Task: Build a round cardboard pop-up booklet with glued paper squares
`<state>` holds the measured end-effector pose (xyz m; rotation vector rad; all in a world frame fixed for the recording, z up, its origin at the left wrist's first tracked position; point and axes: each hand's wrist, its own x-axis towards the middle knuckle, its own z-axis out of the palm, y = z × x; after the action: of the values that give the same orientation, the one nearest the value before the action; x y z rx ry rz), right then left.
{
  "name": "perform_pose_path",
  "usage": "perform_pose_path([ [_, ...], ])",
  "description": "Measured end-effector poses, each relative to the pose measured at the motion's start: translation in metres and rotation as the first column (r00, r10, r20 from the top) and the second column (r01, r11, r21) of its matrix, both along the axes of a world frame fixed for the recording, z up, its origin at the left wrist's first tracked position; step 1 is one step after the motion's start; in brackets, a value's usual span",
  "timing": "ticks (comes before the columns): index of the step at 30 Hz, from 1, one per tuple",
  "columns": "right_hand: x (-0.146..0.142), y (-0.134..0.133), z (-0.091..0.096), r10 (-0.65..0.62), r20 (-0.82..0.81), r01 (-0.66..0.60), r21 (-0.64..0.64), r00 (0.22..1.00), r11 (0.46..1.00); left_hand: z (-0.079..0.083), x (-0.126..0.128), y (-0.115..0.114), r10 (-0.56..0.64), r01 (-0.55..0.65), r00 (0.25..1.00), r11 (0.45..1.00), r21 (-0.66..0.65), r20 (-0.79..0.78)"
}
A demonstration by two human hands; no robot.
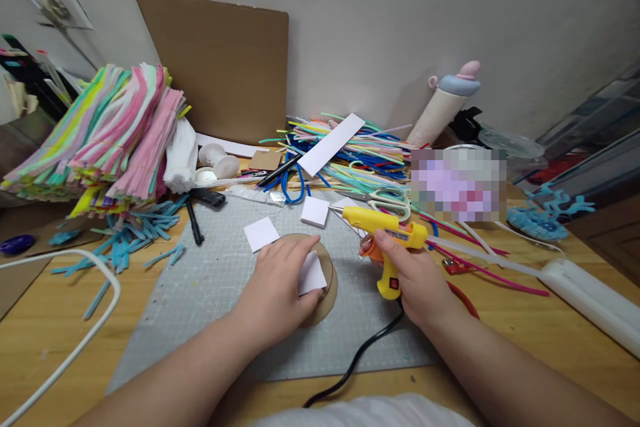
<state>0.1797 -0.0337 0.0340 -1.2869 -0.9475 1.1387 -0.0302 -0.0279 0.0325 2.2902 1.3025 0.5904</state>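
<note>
As the head view shows, the left hand [280, 280] grasps a cardboard disc [327, 265], its thumb on the side toward the bench's [545, 327] right edge, and a white square [311, 273] lies on top. The right hand [423, 280] is wrapped round a yellow glue gun [373, 219], whose long axis runs sideways over the grey mat [190, 293], its nozzle [337, 209] pointing toward the bench's left edge. What counts most, I judge, is the offset: the disc sits left of the gun's body and closer to the bench's near edge, so the nozzle aims past its far rim (whether disc and mat touch, I cannot tell). Just beside the tip lies a second white square [315, 211].
</note>
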Motion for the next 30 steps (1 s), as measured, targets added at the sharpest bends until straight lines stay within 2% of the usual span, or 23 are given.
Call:
perform_pose_path([
  [4,-0.001,0.003,-0.001,-0.015,-0.085,0.009,-0.075,0.996,0.997,0.006,-0.004,-0.002,0.086,-0.039,0.962,0.982,-0.183,0.259],
  [7,0.000,0.005,-0.004,-0.014,-0.108,0.003,-0.102,0.994,0.995,0.006,-0.008,-0.001,0.136,0.012,0.897,0.944,-0.329,0.422],
  [10,0.000,0.005,-0.007,0.043,-0.132,-0.060,-0.129,0.990,0.990,0.004,-0.011,0.000,0.160,0.053,0.851,0.921,-0.386,0.499],
  [12,-0.001,0.004,-0.006,0.119,-0.225,-0.161,-0.178,0.967,0.971,0.004,-0.013,0.000,0.175,0.029,0.859,0.922,-0.387,0.481],
  [15,-0.005,0.002,-0.003,0.216,-0.368,-0.326,-0.272,0.905,0.905,0.007,-0.019,-0.001,0.171,-0.048,0.892,0.956,-0.288,0.418],
  [18,-0.006,0.001,-0.001,0.322,-0.356,-0.443,-0.346,0.877,0.827,0.010,-0.023,-0.004,0.138,-0.072,0.897,0.983,-0.168,0.421],
  [20,-0.004,0.002,-0.003,0.406,-0.241,-0.471,-0.396,0.882,0.788,0.012,-0.023,-0.006,0.117,-0.056,0.897,0.987,-0.153,0.425],
  [21,-0.002,0.003,-0.005,0.442,-0.131,-0.454,-0.420,0.887,0.786,0.012,-0.022,-0.008,0.108,-0.046,0.901,0.987,-0.156,0.420],
  [23,0.003,0.005,-0.007,0.469,0.187,-0.357,-0.432,0.863,0.828,0.012,-0.021,-0.010,0.094,-0.028,0.917,0.985,-0.172,0.388],
  [26,0.012,0.008,-0.005,0.384,0.615,-0.236,-0.311,0.689,0.921,0.012,-0.019,-0.013,0.070,-0.008,0.949,0.980,-0.199,0.309],
  [28,0.019,0.007,0.003,0.324,0.740,-0.225,-0.234,0.590,0.946,0.012,-0.018,-0.013,0.042,0.016,0.965,0.975,-0.220,0.257],
  [30,0.031,0.007,0.017,0.238,0.796,-0.186,-0.160,0.557,0.969,0.013,-0.018,-0.012,0.019,0.029,0.978,0.974,-0.226,0.208],
])
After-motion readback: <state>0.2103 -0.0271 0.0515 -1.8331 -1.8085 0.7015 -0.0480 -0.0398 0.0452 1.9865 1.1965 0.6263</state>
